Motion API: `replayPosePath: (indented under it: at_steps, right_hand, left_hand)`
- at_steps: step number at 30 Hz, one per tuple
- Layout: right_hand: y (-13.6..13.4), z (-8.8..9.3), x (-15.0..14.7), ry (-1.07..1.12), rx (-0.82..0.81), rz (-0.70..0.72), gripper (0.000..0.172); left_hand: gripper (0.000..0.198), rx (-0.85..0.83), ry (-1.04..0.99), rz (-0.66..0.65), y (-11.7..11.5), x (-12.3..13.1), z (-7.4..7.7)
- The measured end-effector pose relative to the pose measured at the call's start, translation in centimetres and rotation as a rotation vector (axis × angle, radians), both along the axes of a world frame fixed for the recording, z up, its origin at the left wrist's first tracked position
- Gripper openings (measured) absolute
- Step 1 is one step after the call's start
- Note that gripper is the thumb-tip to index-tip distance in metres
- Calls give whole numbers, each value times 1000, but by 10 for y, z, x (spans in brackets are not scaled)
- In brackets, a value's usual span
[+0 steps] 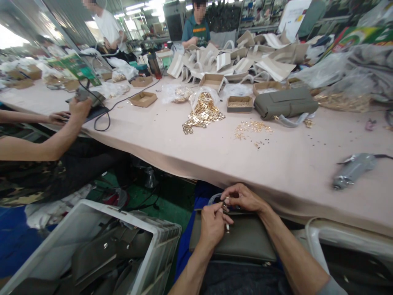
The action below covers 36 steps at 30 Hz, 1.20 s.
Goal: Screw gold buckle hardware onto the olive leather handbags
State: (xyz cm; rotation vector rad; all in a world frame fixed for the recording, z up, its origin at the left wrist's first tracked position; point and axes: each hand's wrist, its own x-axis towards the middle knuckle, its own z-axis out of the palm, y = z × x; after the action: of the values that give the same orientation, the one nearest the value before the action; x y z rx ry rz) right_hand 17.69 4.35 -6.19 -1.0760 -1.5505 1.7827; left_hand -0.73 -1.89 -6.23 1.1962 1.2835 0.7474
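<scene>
A grey-olive leather bag (239, 239) lies flat across my lap, below the table's edge. My left hand (212, 224) rests over its upper part, fingers curled and closed; what they grip is mostly hidden. At the bag's top edge, my right hand (242, 198) pinches a small gold metal fitting (226, 200) between thumb and forefinger, and the fingertips of both hands meet there. A small shiny metal piece (227, 228) shows just under my left fingers. Behind the hands, a pale strap (214, 198) curves up.
On the table (172, 143) are a heap of gold metal plates (203, 112), scattered small fittings (253, 128), a folded bag (285, 103) and a grey power screwdriver (354, 170). A white crate (164, 233) of leather pieces stands left. A co-worker's hand (80, 108) works farther left.
</scene>
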Motion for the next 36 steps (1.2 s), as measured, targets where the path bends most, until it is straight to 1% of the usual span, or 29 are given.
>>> replayPosePath:
  at_steps: [3,8,12,15,17,19,22,25,28,30,32,34,36]
  right_hand:
    - [1,-2,1,37,-19,29,35]
    - [2,-3,2,56,-4,57,34]
    - [2,0,0,24,34,61,32]
    - [1,3,-4,4,60,83,30]
    - [0,4,-7,-2,67,61,33]
    - [-1,3,-8,13,40,26,40]
    - [-2,-1,-6,31,11,-5,44]
    - [-4,-3,-5,11,28,-30,43]
    - [-3,-2,-6,12,18,-29,43]
    - [-3,2,-9,7,19,-18,42]
    - [-5,10,-12,-24,24,-13,40]
    - [-12,24,-12,-110,60,-56,38]
    - [-25,46,-6,-234,157,-145,34]
  left_hand:
    - [31,-80,-168,68,1,-3,-5]
    - [37,-172,-308,130,2,-3,-5]
    - [37,-163,-328,159,2,-2,-5]
    - [32,-131,-338,227,3,0,-7]
    - [29,-104,-337,276,4,1,-7]
    - [27,-86,-327,300,4,2,-6]
    - [26,-80,-309,302,3,4,-4]
    - [25,-85,-319,298,1,4,-3]
    - [25,-82,-346,293,1,4,-4]
    - [27,-79,-343,301,2,3,-6]
    - [29,-83,-328,319,3,3,-8]
    - [32,-96,-316,335,4,3,-8]
    - [38,-116,-308,338,3,3,-5]
